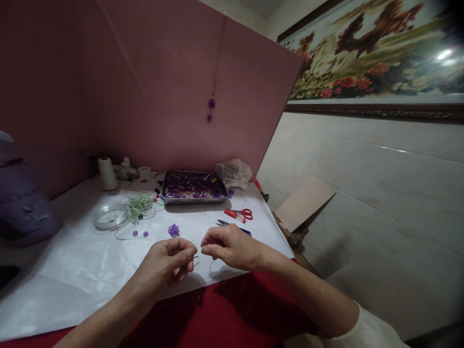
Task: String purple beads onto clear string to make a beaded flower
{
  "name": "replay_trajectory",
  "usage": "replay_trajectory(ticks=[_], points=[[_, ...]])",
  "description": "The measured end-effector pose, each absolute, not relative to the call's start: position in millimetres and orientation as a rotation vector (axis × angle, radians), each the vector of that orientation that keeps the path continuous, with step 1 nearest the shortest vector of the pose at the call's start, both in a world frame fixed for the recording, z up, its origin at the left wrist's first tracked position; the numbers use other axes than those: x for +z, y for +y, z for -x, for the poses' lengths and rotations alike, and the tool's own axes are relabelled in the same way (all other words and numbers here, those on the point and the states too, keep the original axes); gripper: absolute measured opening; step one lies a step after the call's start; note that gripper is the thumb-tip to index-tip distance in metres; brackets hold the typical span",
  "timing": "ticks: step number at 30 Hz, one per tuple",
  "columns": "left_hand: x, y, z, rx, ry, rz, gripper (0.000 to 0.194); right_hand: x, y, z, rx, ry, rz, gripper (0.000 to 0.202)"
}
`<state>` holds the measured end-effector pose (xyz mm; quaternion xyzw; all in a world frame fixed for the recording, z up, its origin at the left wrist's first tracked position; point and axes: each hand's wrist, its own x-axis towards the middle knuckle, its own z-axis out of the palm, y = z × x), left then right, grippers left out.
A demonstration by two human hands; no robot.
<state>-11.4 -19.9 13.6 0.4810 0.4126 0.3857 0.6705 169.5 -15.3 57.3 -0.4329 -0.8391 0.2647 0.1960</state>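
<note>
Over the front of the white-covered table, my left hand [170, 263] and my right hand [230, 247] face each other, fingertips a small gap apart. Both are closed in a pinch on a thin pale cord [204, 245], which makes a small loop at the right fingertips. Fine ends hang below my fingers; the exact grip is partly hidden. Just beyond my left hand lies a purple bead flower [174, 230]. Two loose purple beads [145, 234] rest to its left. Past my right hand are dark-bladed snips [224, 223] with a blue handle, partly covered by the hand.
A metal tray [188, 201] of mixed beads stands at the back. Red-handled scissors [246, 213] lie at right. Green cord [140, 205], a clear round dish [110, 216] and a thread cone [108, 174] are at left. A beaded strand [211, 103] hangs on the pink panel.
</note>
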Motion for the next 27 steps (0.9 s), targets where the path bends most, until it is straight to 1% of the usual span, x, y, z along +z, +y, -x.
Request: replay_trajectory(ticks=[2,7,12,15,19,23,27], points=[[13.6,-19.8,11.4,0.866,0.939,-1.080,0.031,59.9,-15.5,-171.3,0.700,-2.402,1.193,0.007],[13.0,-19.9,11.6,0.853,0.932,-1.084,0.032,66.1,-12.8,-177.5,0.605,-2.499,1.186,0.010],[11.0,-19.5,11.9,0.834,0.965,-1.108,0.032,65.9,-12.3,-180.6,0.438,-2.475,1.162,0.008],[8.9,-19.0,12.1,0.813,0.963,-1.130,0.030,63.9,-13.4,-179.3,0.408,-2.442,1.118,0.010],[7.3,-19.2,11.6,0.785,0.960,-1.130,0.030,63.2,-14.2,-176.3,0.487,-2.375,1.073,0.011],[7.9,-19.9,10.8,0.780,0.987,-1.117,0.033,65.1,-15.5,-174.3,0.655,-2.334,1.032,0.013],[9.2,-20.4,10.4,0.791,0.978,-1.130,0.031,62.1,-16.5,-171.9,0.799,-2.257,1.073,0.010]])
